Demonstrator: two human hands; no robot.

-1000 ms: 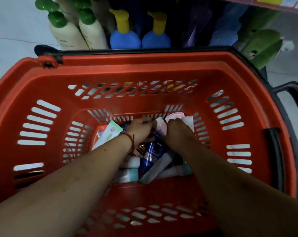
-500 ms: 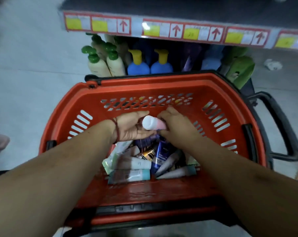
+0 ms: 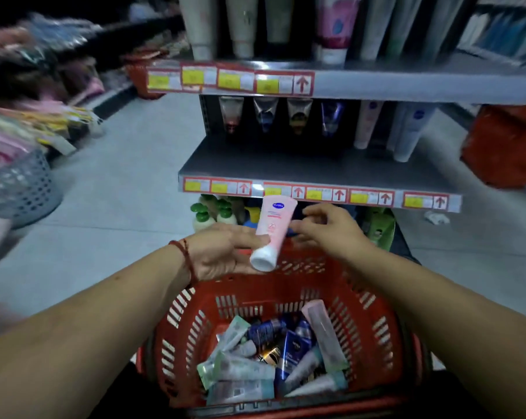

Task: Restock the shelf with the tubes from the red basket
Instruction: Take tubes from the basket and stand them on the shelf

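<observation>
1. The left hand [image 3: 222, 252] holds a pink tube [image 3: 272, 228] over the far rim of the red basket [image 3: 385, 328]. The thumb is clamped across the tube's lower part, and the fingers lie under it.
2. The tube is tilted, with its white cap down and toward the person. Its flat crimped end points up and, in this view, overlaps the front edge of the middle shelf [image 3: 301, 164].
3. The right hand [image 3: 331, 231] is just beside the tube's right edge, its fingers apart and loosely bent, gripping nothing. Whether a fingertip touches the tube cannot be told.
4. The middle shelf carries a row of standing tubes [image 3: 364, 125] toward the back. In front of them the grey board is bare out to its edge, where a strip of price labels [image 3: 340, 195] runs.
5. The upper shelf [image 3: 407, 83] juts out above, with more tubes standing on it. Its front edge overhangs the middle shelf.
6. Green-capped bottles [image 3: 201, 216] stand below the middle shelf, behind the basket's far rim.
7. A loose pile of tubes [image 3: 255, 367] lies crisscrossed in the bottom of the basket. One long pale pink tube leans against the right wall.
8. Open grey floor [image 3: 128, 182] stretches to the left of the shelving, bounded farther left by a grey perforated basket [image 3: 20, 189] and blurred racks.
9. A red string bracelet [image 3: 186, 255] circles the left wrist.
</observation>
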